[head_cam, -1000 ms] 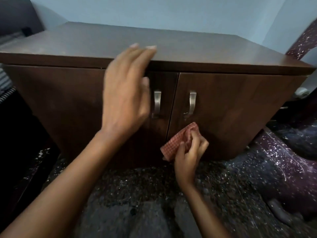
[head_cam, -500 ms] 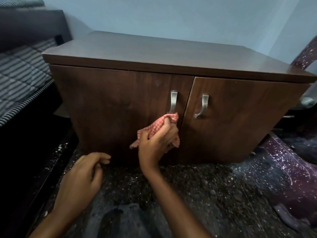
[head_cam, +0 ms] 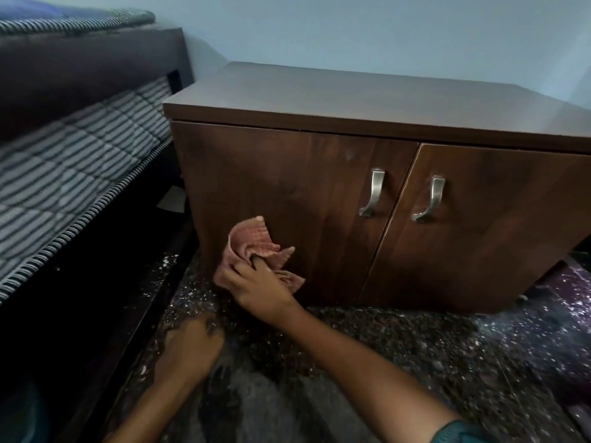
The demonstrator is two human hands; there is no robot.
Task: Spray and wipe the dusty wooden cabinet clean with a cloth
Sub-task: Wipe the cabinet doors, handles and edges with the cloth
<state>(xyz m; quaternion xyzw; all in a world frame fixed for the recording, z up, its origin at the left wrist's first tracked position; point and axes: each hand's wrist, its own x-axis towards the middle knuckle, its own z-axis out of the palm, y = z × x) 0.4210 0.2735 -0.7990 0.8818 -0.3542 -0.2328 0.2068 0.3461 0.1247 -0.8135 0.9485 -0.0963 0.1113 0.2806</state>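
A low dark-brown wooden cabinet (head_cam: 319, 174) with two doors and two metal handles (head_cam: 372, 193) stands against the pale wall. My right hand (head_cam: 259, 286) grips a red checked cloth (head_cam: 252, 244) and presses it against the lower left part of the left door. My left hand (head_cam: 188, 350) rests flat on the speckled floor below and to the left of the cloth, fingers down, holding nothing. No spray bottle is in view.
A bed with a striped mattress (head_cam: 64, 161) and a dark frame (head_cam: 80, 68) stands close to the cabinet's left side. The dark speckled floor (head_cam: 415, 353) stretches in front. A purple speckled object (head_cam: 575, 292) lies at the right edge.
My right hand has carried the cloth leftward from near the handles to the left door's lower left. My left hand has dropped from the cabinet's top edge to the floor. The view has shifted left.
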